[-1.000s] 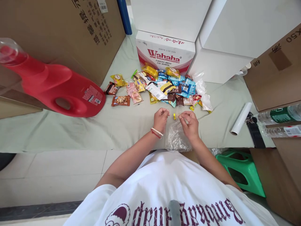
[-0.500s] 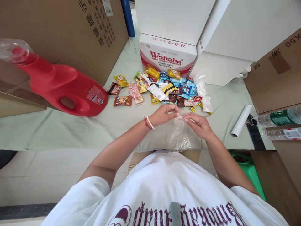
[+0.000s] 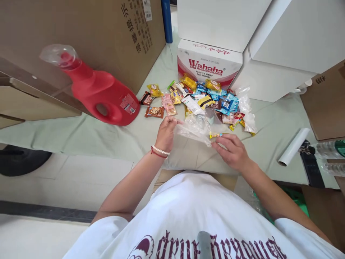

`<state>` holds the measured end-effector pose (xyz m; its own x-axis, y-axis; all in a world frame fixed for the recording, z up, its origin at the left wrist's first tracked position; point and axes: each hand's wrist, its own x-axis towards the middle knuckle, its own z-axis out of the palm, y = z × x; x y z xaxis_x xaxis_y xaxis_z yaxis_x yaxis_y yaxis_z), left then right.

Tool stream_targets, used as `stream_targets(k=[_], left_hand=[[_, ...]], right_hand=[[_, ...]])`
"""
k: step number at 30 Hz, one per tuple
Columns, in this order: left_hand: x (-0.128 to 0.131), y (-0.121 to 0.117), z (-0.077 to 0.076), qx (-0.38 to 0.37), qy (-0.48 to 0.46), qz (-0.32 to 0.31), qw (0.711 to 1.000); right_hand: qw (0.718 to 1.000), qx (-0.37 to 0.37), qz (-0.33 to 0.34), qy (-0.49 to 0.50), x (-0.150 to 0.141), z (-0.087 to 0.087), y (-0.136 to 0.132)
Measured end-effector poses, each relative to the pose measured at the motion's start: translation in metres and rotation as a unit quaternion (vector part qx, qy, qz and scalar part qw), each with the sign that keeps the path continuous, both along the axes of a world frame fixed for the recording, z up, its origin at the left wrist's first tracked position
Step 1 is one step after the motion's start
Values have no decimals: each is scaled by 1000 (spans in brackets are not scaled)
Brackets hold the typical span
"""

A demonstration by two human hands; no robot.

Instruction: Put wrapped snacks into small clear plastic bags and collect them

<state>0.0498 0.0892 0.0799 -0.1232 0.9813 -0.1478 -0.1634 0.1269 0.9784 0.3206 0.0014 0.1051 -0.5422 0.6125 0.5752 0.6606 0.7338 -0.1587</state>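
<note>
A clear plastic bag [image 3: 192, 131] is stretched between my two hands over the near part of the table. My left hand [image 3: 165, 135], with a white beaded bracelet and a red cord at the wrist, pinches one side of it. At the other side, my right hand [image 3: 232, 150] has its fingertips closed on the bag. A small yellow wrapped snack [image 3: 215, 135] shows just by the right fingertips; whether they touch it I cannot tell. Behind the bag lies a pile of wrapped snacks, among them a yellow packet [image 3: 205, 102], a blue packet [image 3: 226, 104] and a brown cookie packet [image 3: 154, 112].
A red detergent bottle [image 3: 107, 95] leans at the left by a large cardboard box [image 3: 107, 46]. Behind the snacks stands a Wahaha carton [image 3: 208, 63]. More clear plastic [image 3: 246, 108] lies right of the pile. Further right are a white roll [image 3: 293, 146] and plastic bottles [image 3: 330, 149].
My hands have moved apart, and the bag that hung between them is now spread sideways. The small yellow snack now shows by my right fingertips. The view has shifted left.
</note>
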Motion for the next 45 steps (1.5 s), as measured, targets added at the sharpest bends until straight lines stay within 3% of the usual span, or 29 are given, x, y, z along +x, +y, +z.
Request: stream_targets(k=[2, 5, 9, 12, 17, 21, 22, 24, 27, 30, 32, 33, 36, 40, 42, 45], left_hand=[[-10, -15, -16, -14, 16, 9, 1000], [-16, -38, -37, 0, 60, 25, 998], [-13, -60, -45, 57, 117, 2, 992], [-6, -70, -39, 95, 122, -23, 988], [-3, -82, -37, 144, 98, -61, 983], [-30, -92, -59, 45, 94, 39, 994], [-40, -93, -63, 11, 117, 63, 991], [-58, -94, -62, -16, 196, 86, 977], [-63, -85, -38, 80, 335, 67, 936], [-37, -68, -13, 182, 444, -62, 875], [-12, -55, -10, 176, 474, -152, 849], [-2, -48, -14, 158, 467, -181, 851], [13, -31, -37, 87, 389, -166, 902], [11, -27, -55, 52, 267, -18, 962], [19, -34, -50, 37, 199, -74, 976], [45, -47, -40, -5, 74, -261, 962]], right_hand=[[999, -47, -12, 8, 1, -25, -16], [976, -183, -78, 88, 0, -49, -29], [871, -364, -183, 276, -10, -59, -20], [817, -473, -177, 278, -27, -67, 0], [777, -529, -170, 296, -57, -87, 27], [713, -540, -171, 412, -65, -97, 32], [708, -539, -172, 422, -65, -97, 32], [734, -523, -160, 402, -64, -94, 29], [808, -463, -129, 341, -63, -82, 27], [853, -415, -102, 299, -65, -64, 25], [873, -398, -91, 268, -65, -55, 24], [878, -394, -93, 256, -63, -53, 24], [861, -412, -158, 254, -48, -55, 19], [799, -442, -263, 311, -26, -66, 8], [787, -447, -264, 333, -25, -66, 3], [797, -443, -235, 337, -36, -58, 0]])
